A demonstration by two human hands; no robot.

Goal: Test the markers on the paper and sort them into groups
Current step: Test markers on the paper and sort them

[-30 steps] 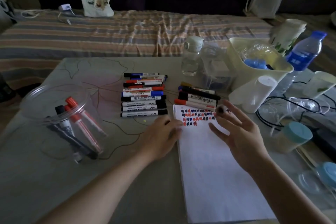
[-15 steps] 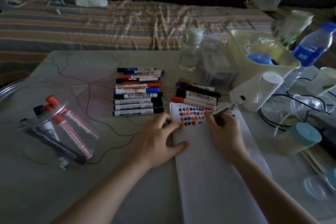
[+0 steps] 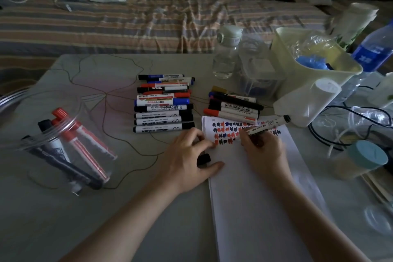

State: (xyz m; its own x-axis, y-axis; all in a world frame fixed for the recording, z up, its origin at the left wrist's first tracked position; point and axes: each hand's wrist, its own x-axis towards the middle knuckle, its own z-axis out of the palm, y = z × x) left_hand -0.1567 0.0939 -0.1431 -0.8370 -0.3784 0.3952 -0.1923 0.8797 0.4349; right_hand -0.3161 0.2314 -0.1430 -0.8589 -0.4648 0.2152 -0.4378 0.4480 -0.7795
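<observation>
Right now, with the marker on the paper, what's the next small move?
Probably draw one short test stroke: the right hand holds the uncapped white-barrelled marker tip-down on the white paper sheet beside earlier red and blue marks, while the left hand holds its black cap.

A second ago your right hand hung open above the paper; now it grips a marker with the tip down on the sheet. Your left hand now holds the black cap.
</observation>
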